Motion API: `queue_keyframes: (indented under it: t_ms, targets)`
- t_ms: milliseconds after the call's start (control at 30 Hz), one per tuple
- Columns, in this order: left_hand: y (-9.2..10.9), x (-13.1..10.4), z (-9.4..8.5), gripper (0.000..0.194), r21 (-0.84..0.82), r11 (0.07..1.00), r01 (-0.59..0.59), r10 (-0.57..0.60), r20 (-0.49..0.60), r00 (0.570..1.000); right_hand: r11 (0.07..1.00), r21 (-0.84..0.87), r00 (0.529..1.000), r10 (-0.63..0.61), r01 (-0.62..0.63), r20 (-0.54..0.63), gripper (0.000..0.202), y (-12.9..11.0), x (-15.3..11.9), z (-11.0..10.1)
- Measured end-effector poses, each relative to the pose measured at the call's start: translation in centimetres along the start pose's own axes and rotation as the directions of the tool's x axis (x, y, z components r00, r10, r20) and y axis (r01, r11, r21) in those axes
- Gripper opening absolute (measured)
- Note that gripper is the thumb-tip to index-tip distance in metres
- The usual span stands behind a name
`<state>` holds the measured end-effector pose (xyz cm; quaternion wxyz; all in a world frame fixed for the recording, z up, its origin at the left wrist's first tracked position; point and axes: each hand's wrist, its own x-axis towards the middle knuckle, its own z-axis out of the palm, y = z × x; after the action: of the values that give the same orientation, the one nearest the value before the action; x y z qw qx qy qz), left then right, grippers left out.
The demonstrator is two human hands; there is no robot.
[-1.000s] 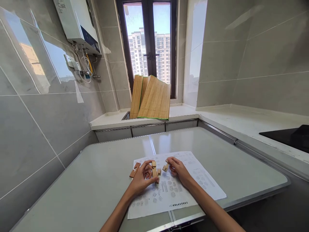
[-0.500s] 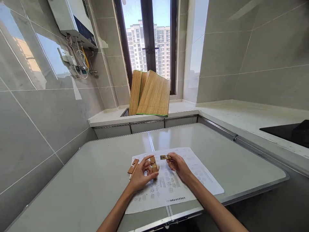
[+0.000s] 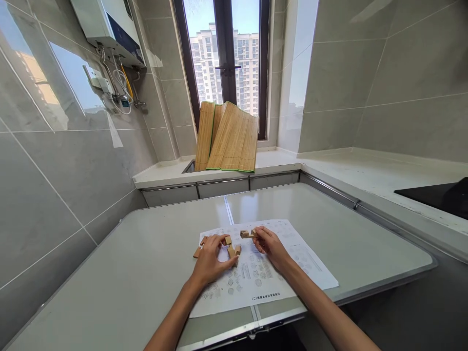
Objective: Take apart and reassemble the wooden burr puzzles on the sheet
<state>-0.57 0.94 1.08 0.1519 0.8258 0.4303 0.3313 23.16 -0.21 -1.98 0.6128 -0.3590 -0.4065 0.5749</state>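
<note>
My left hand (image 3: 211,259) is closed around the edges of a cluster of notched wooden puzzle pieces (image 3: 231,251), thumb at the near end and fingertips at the far end. Whether they are interlocked I cannot tell. Pinched in the fingers of my right hand (image 3: 269,244) is another notched wooden puzzle piece (image 3: 244,234), its free end pointing left, apart from the cluster. Behind my left hand lies a loose, darker wooden piece (image 3: 197,252), partly hidden. Under both hands is a printed sheet (image 3: 292,263) with small diagrams.
The sheet rests on a pale folding table (image 3: 146,273) with a centre seam. Behind it, a bamboo mat (image 3: 234,139) leans at the window on a white counter (image 3: 278,158). A black cooktop (image 3: 435,197) is at right; a water heater (image 3: 109,31) hangs at upper left.
The piece in my right hand has turned over, so its marked flat face no longer shows. My left hand has tilted the cluster and covers more of the loose piece. The view has shifted slightly.
</note>
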Motion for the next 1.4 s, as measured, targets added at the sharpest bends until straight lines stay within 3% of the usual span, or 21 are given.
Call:
queue_keyframes:
  t_ms: [133,233,367,500,633,733,900,1000,1100,1200,1400]
  targets:
    - [-1.1,0.1,-0.2,0.044,0.063,0.998,0.009,-0.007,-0.036,0.999,1.0,-0.013,1.0,0.006,-0.006,0.011,0.039,-0.1,-0.2,-0.1]
    - [-2.1,0.1,-0.5,0.037,0.101,0.995,-0.008,0.008,0.001,1.0,1.0,-0.015,1.0,0.011,-0.011,0.022,0.037,-0.3,-0.4,0.0]
    - [-2.9,0.0,-1.1,0.048,0.145,0.989,-0.028,0.016,0.083,0.996,1.0,-0.025,1.0,0.012,-0.012,0.027,0.038,-0.6,-0.6,0.1]
    - [-2.4,-0.3,-1.3,0.06,0.121,0.989,-0.081,0.061,0.163,0.985,0.999,-0.036,1.0,0.019,-0.018,0.021,0.041,-0.5,-0.5,0.1]
    - [-1.9,-0.3,-0.9,0.054,0.148,0.978,-0.15,0.115,0.221,0.968,0.999,-0.036,0.999,0.019,-0.018,0.03,0.041,-0.5,-0.4,0.1]
    - [-1.9,-0.3,-0.2,0.055,0.134,0.973,-0.187,0.157,0.212,0.965,0.999,-0.043,0.999,0.018,-0.017,0.026,0.042,-0.5,-0.4,0.2]
    - [-1.5,-0.2,1.0,0.075,0.107,0.977,-0.185,0.164,0.18,0.97,0.999,-0.037,0.999,0.021,-0.02,0.031,0.043,-0.3,-0.2,0.1]
    - [-0.7,-0.1,1.4,0.064,0.1,0.976,-0.192,0.173,0.169,0.97,0.999,-0.031,0.999,0.025,-0.024,0.039,0.041,-0.2,-0.2,0.0]
    - [0.2,0.0,1.4,0.059,0.029,0.989,-0.144,0.139,0.133,0.981,0.999,-0.03,0.999,0.022,-0.021,0.048,0.039,-0.4,-0.3,0.1]
    - [0.8,0.1,1.2,0.063,-0.155,0.987,-0.044,0.067,0.142,0.988,1.0,-0.002,0.999,0.021,-0.021,0.05,0.04,-0.6,-0.5,0.2]
    - [1.2,0.2,1.3,0.066,-0.471,0.879,0.077,-0.013,0.139,0.99,0.998,0.029,0.992,0.049,-0.053,0.119,0.043,-0.7,-0.5,0.2]
